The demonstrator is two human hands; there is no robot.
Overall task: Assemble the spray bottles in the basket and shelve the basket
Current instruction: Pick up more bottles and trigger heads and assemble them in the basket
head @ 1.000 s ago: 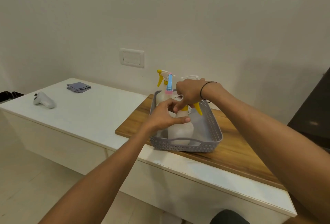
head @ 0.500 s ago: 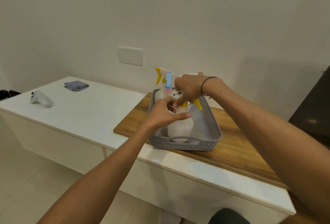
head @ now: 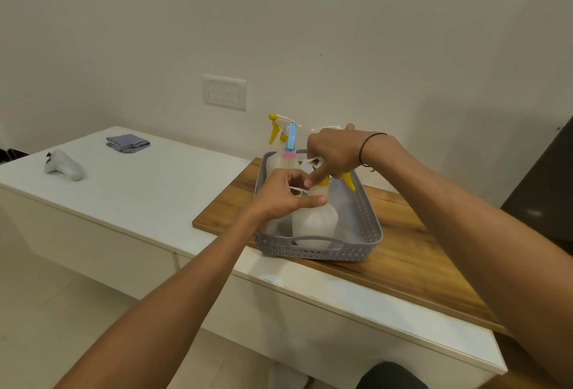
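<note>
A grey perforated basket (head: 369,227) stands on a wooden board (head: 412,258). Inside at the front is a translucent white bottle (head: 314,222). My left hand (head: 283,195) grips its neck. My right hand (head: 333,151) holds the yellow-and-white spray head (head: 347,180) on top of that bottle, index finger down at the yellow collar. At the back of the basket stand a bottle with a yellow trigger head (head: 276,128) and a bottle with a blue and pink top (head: 290,143).
The board lies on a white counter (head: 155,184) against the wall. On the counter's left end are a white controller (head: 63,165) and a folded grey cloth (head: 127,142). A wall switch plate (head: 224,92) sits above. A dark unit (head: 542,196) stands at the right.
Both hands stay on the front bottle and its spray head; the left hand's grip has shifted slightly on the neck. The view has drifted a little.
</note>
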